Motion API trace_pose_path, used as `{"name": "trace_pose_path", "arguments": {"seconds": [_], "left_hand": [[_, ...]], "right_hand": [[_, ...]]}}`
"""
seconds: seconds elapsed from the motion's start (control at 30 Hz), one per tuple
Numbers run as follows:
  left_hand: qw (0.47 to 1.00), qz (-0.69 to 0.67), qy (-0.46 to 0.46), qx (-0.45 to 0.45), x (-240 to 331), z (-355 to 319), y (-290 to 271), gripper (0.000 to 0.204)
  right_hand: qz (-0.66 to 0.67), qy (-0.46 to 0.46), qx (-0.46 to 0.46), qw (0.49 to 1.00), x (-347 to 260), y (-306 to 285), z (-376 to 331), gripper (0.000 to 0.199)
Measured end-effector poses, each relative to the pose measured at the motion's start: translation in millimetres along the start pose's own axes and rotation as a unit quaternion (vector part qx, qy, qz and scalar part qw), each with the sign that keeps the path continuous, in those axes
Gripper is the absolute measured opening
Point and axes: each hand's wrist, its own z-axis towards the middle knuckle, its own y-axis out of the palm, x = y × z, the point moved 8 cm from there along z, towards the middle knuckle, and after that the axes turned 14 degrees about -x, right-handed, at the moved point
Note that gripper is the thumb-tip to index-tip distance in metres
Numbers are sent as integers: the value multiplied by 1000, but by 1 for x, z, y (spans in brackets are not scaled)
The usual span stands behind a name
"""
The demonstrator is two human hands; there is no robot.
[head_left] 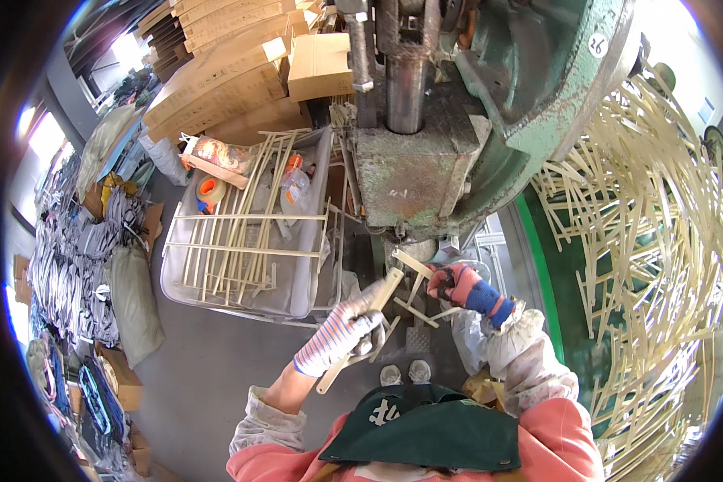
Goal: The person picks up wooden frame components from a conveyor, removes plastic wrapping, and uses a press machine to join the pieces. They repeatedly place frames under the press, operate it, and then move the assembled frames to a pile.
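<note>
Workshop floor [209, 386]: grey; green press [538, 88] stands far.
Left grip [352, 328]: closed round a pale strip [388, 287], near side of press.
Right grip [464, 289]: pinching a second strip [412, 263], right of the first.

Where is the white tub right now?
In the head view, the white tub is on the person's left, beside the green machine, with pale strips across it and cardboard boxes beyond.

Left fingers [368, 322] grip a pale strip [387, 288]; right fingers [439, 283] hold another strip [410, 263] before a green press [538, 100].
</note>
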Motion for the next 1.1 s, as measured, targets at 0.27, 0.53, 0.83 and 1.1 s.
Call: {"name": "trace_pose_path", "arguments": {"seconds": [0.27,0.53,0.83,1.1], "left_hand": [[995,-50,66,49,-11,40,-20,52],[991,-46,87,87,-7,54,-34,41],[994,72,53,58,-7,54,-43,52],[999,18,20,21,-16,58,-46,50]], "right_hand": [[-62,-77,11,995,-8,5,2,8],[-111,-103,23,988,-10,12,1,18],[-339,-188,55,920,-50,27,0,24],[-253,-149,31,956,-31,34,10,69]]}}
